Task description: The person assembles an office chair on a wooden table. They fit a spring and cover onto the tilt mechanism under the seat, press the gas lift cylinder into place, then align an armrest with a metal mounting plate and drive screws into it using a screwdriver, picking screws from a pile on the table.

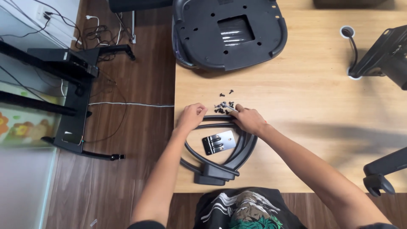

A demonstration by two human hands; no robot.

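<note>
We see the left hand (190,116) curled on stacked black chair armrests (220,154) at the counter (296,106) edge; the right hand (248,120) fingers pinch among loose screws (224,106). A metal bracket (218,142) lies unattached, the seat base (229,32) apart, so assembly looks barely begun

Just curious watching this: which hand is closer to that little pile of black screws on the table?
Right. The right hand touches the edge of the screw pile; the left hand rests on the black armrests, slightly apart from it.
</note>
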